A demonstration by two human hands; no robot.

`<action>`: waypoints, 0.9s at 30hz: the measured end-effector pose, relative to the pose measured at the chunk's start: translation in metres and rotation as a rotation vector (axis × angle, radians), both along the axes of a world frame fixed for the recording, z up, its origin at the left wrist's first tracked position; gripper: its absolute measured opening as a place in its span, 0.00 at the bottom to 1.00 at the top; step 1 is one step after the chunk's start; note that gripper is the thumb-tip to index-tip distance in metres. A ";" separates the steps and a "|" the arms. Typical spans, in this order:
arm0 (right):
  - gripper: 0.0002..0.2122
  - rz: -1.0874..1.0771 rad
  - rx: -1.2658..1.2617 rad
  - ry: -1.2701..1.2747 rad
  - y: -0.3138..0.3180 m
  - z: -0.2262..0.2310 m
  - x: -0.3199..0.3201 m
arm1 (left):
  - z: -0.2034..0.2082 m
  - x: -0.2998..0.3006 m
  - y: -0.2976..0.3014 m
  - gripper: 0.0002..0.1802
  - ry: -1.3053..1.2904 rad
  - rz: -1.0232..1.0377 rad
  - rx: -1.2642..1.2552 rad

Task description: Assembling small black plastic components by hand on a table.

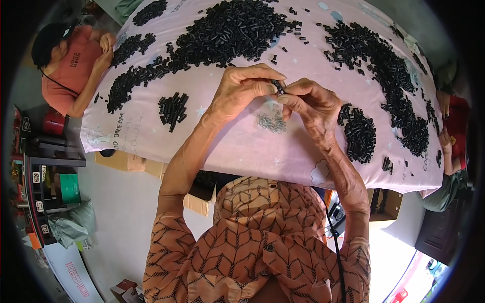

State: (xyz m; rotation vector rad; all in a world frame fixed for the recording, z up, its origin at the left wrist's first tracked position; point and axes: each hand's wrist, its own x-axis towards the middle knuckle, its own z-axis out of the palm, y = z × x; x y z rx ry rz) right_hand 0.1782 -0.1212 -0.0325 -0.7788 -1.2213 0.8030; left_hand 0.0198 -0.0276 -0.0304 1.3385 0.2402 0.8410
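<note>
Pinched between the left fingers [264, 89] and right fingers [309, 91], the small black piece [278, 87] looks light, stiff and perhaps slick, probably best held by its sides.

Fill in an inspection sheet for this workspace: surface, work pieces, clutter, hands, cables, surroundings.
Surface: pink printed tablecloth, bare between the heaps.
Work pieces: small black cylindrical pieces in several heaps; thin silvery bits in one patch below the hands.
Clutter: stray black pieces loose on the cloth.
Hands: left hand pinches a small dark piece; right hand meets it with its fingertips, exact grip unclear.
Cables: black cord down the right side of the patterned shirt.
Surroundings: co-worker at left, second person partly visible at right; cardboard box below the table's left side.
</note>
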 end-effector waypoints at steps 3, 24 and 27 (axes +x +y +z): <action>0.04 -0.012 -0.039 -0.033 -0.001 -0.001 0.001 | -0.002 0.000 0.001 0.13 -0.009 -0.046 -0.045; 0.25 -0.189 0.252 -0.734 0.000 0.004 0.002 | 0.004 -0.003 0.003 0.37 0.017 -0.375 -0.195; 0.24 -0.155 0.126 -0.703 -0.003 0.002 -0.002 | 0.004 -0.004 0.004 0.38 0.000 -0.468 -0.227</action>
